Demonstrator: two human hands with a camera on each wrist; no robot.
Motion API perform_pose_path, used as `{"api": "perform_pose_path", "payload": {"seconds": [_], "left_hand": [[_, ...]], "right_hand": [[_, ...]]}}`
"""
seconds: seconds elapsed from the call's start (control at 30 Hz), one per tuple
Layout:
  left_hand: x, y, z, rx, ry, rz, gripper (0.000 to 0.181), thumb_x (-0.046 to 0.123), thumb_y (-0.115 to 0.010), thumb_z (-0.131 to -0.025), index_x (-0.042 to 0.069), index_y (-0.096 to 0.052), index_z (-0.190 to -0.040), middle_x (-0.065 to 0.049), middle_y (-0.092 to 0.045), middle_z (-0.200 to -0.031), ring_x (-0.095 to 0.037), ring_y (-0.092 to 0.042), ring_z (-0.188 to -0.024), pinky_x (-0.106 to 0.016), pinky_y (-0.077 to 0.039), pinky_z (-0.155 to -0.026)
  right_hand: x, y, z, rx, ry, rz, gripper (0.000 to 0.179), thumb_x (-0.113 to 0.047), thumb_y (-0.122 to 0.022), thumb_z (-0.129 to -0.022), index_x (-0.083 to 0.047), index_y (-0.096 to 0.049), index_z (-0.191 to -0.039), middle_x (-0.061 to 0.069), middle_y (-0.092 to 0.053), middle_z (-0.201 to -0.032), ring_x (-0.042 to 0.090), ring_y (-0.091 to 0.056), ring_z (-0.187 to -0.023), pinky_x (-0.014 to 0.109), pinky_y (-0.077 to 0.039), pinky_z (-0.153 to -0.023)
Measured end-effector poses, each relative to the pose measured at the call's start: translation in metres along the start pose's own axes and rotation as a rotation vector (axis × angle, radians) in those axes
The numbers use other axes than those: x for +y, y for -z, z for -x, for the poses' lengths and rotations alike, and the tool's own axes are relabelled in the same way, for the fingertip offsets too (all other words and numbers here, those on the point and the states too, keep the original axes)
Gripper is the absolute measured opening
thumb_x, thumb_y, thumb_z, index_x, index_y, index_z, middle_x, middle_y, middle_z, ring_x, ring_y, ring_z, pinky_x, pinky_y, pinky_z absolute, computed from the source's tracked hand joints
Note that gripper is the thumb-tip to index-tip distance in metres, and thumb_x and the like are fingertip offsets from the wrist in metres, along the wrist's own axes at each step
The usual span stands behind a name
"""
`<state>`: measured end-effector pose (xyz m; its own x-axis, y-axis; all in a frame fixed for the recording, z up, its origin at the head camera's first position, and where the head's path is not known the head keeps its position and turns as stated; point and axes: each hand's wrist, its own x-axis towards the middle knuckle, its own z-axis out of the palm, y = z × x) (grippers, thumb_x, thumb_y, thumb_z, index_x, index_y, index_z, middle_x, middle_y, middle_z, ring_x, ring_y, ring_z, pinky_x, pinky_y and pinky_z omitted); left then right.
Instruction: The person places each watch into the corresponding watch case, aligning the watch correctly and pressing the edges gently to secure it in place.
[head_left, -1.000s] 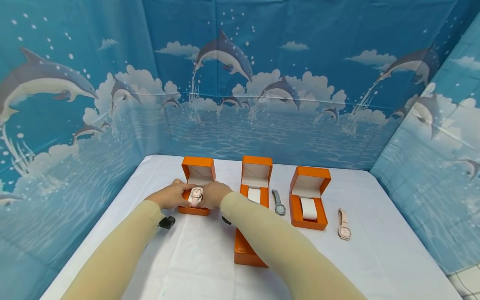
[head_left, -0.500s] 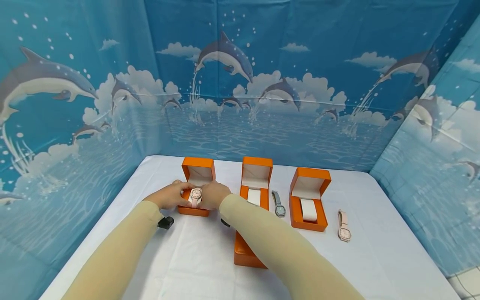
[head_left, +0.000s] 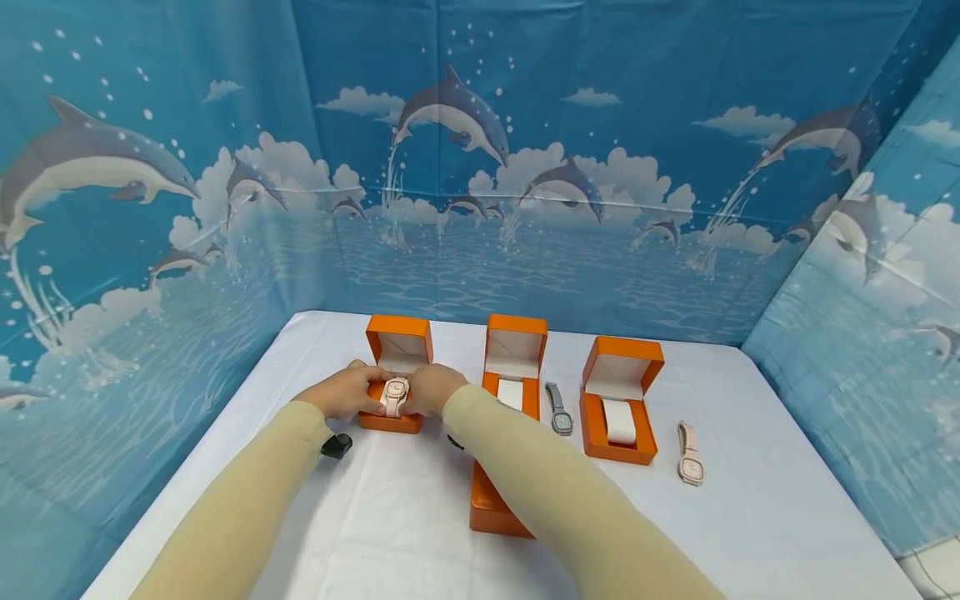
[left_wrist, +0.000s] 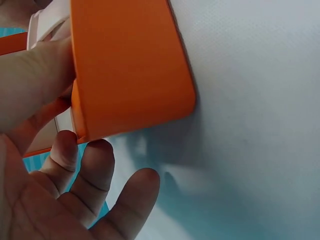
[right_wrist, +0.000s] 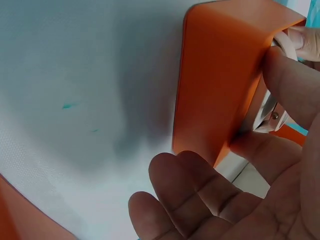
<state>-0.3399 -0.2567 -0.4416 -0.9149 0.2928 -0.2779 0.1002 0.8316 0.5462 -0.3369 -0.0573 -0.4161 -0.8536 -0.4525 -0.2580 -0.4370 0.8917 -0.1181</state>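
A pink wristwatch with a squarish face sits in the left orange watch box, whose lid stands up behind it. My left hand comes from the left, its thumb and index finger pinching the watch inside the box. In the left wrist view, the other fingers are spread outside the box wall. From the right, my right hand pinches the strap side of the watch between thumb and index finger. A metal strap pin and part of the white cushion show there in the right wrist view, with the remaining fingers loosely bent outside.
Two more orange boxes stand open, a middle box and a right box, each with a white cushion. A grey watch lies between them. Farther right is another pink watch. An orange case sits partly under the right sleeve.
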Motion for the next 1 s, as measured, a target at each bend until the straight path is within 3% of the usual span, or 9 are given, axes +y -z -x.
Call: {"api": "perform_pose_path", "payload": {"seconds": [0.47, 1.0], "left_hand": [[0.0020, -0.0004, 0.0006, -0.002, 0.012, -0.014, 0.063, 0.025, -0.084, -0.092, 0.020, -0.060, -0.150, -0.014, -0.049, -0.124, -0.030, -0.054, -0.112, -0.041, -0.047, -0.097], [0.0037, -0.0001, 0.0017, 0.001, 0.002, -0.023, 0.063, 0.021, -0.084, -0.092, 0.018, -0.061, -0.150, -0.015, -0.050, -0.126, -0.030, -0.053, -0.114, -0.042, -0.046, -0.101]], "right_hand": [[-0.0028, -0.0006, 0.0017, -0.001, -0.022, -0.016, 0.039, -0.047, -0.072, -0.097, -0.015, -0.078, -0.118, -0.002, -0.074, -0.107, 0.017, -0.061, -0.083, 0.031, -0.055, -0.080], [-0.0035, -0.0005, 0.0062, 0.005, -0.007, 0.008, 0.047, -0.052, -0.070, -0.098, -0.015, -0.077, -0.125, -0.001, -0.075, -0.121, 0.015, -0.064, -0.091, 0.033, -0.058, -0.093]]}}
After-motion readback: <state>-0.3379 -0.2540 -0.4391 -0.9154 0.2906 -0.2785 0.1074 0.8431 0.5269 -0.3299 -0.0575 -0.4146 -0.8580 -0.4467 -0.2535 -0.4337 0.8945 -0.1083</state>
